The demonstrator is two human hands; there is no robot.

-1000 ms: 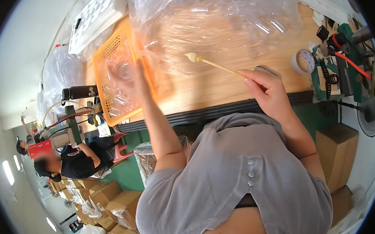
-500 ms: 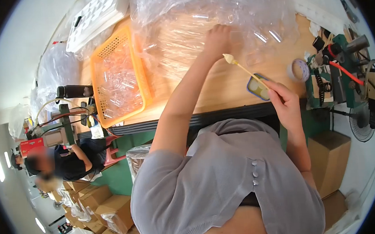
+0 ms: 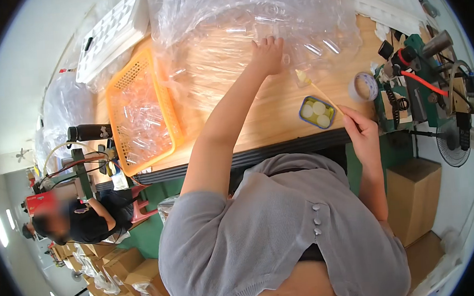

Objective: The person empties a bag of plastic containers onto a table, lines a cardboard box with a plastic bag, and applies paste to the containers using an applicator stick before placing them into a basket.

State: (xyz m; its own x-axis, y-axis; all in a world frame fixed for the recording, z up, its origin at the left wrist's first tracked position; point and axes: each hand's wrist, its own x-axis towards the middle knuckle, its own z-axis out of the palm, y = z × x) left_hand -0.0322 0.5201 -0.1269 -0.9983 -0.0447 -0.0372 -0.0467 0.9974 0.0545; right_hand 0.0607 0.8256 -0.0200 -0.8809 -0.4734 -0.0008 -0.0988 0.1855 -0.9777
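My left hand (image 3: 268,56) reaches over a large clear plastic bag (image 3: 209,62), fingers apart, touching or just above clear plastic pieces (image 3: 266,22) at its mouth. Whether a fingertip touches one cannot be made out. In my right hand (image 3: 363,131) is a thin wooden stick (image 3: 322,95), pinched near its lower end. Its pale, bulky, pointed tip (image 3: 302,77) is raised toward my left hand. Below the stick lies a small blue-rimmed tray (image 3: 302,115) holding several pale round discs in yellowish liquid.
An orange basket (image 3: 172,125) of clear plastic pieces stands at left. A tape roll (image 3: 363,87) lies right of the tray, beside a green bench machine (image 3: 416,75). White foam trays (image 3: 111,38) sit at the back left. A person (image 3: 96,218) sits farther left, near cardboard boxes (image 3: 141,275).
My left hand has drawn back slightly and its fingers show more clearly. The stick's tip has moved away from my left forearm. The whole view has shifted, uncovering the small tray.
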